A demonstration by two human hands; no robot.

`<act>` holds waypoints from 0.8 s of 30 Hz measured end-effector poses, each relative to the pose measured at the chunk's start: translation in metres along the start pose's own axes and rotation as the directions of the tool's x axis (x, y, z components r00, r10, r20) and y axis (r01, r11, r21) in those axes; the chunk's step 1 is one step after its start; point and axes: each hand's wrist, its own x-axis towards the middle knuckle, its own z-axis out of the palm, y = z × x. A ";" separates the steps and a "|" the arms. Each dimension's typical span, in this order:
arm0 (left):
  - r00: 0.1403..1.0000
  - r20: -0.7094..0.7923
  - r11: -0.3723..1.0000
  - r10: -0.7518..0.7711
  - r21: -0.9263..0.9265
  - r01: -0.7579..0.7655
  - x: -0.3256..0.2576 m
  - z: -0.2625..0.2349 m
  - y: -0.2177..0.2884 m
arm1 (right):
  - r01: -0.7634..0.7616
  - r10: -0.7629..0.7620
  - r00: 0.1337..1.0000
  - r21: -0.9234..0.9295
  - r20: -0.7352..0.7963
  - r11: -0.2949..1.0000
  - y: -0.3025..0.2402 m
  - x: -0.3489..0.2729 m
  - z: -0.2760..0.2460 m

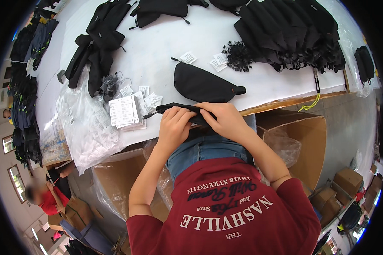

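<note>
At the table's near edge, a black zippered pouch (173, 106) is gripped between my two hands. My left hand (174, 122) has its fingers curled over the pouch's left part, near a zip pull that sticks out to the left. My right hand (224, 120) pinches the right part, with thumb and fingers bent over the fabric. Just beyond lies a black waist bag (203, 83) with a curved edge, flat on the white table. Left of my hands sits a stack of printed white cards (124, 111), beside several loose paper tags (153, 100).
A large pile of black bags (285, 34) covers the back right, next to a heap of small black tags or cords (238, 56). More black bags (104, 34) lie back left. Clear plastic (87, 123) drapes the left edge. An open cardboard box (302, 131) stands below right.
</note>
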 end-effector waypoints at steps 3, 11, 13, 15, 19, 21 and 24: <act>1.000 -0.023 0.999 0.014 0.030 -0.013 0.002 -0.001 0.003 | 0.003 -0.003 1.000 0.024 0.013 1.000 -0.003 0.003 -0.003; 0.999 0.024 0.998 -0.028 0.052 0.027 0.000 -0.016 0.005 | 0.012 -0.010 0.998 0.029 -0.061 1.000 -0.002 0.020 0.000; 0.999 0.032 0.997 -0.044 0.059 0.043 -0.003 -0.018 0.005 | -0.002 0.003 0.997 0.015 -0.071 1.000 -0.002 0.025 0.002; 0.998 0.034 0.997 -0.051 0.062 0.049 -0.004 -0.021 0.006 | -0.012 0.012 0.998 0.012 -0.060 1.000 -0.003 0.029 0.002; 0.995 0.030 0.995 -0.092 0.042 0.090 -0.003 -0.021 0.003 | -0.009 0.010 0.999 0.024 -0.039 1.000 0.001 0.030 0.007; 0.994 0.033 0.993 -0.107 0.053 0.105 -0.002 -0.022 0.004 | -0.001 0.003 0.999 0.045 -0.041 0.999 0.000 0.027 0.009; 0.995 0.037 0.994 -0.093 0.063 0.091 -0.003 -0.022 0.001 | 0.006 -0.004 0.999 0.046 -0.038 0.999 -0.004 0.022 0.012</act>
